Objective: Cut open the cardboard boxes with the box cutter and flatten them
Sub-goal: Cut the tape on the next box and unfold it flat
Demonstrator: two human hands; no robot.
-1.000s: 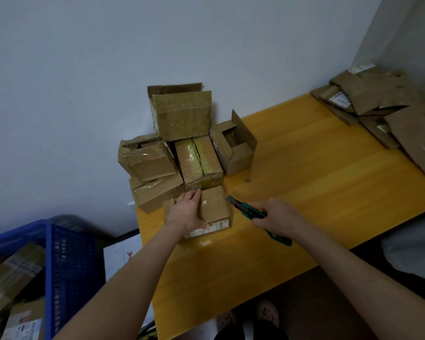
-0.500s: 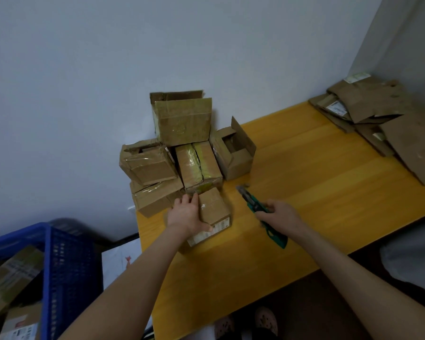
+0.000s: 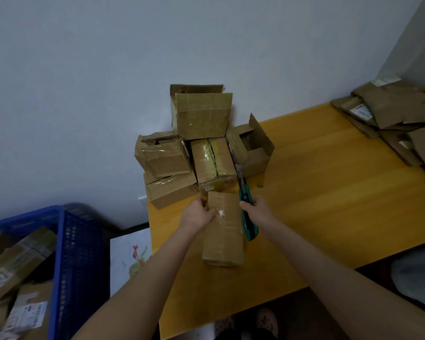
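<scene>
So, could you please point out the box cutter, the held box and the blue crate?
box cutter [image 3: 244, 194]: head view, on the green handle near the blade.
held box [image 3: 225, 238]: head view, on its taped top face.
blue crate [image 3: 81, 253]: head view, on its mesh side wall.

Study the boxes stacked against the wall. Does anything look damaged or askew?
Yes. The leftmost upper box sits tilted, its top edge torn and crumpled. The rightmost box gapes open, one flap sticking up, unlike its taped neighbours.
</scene>
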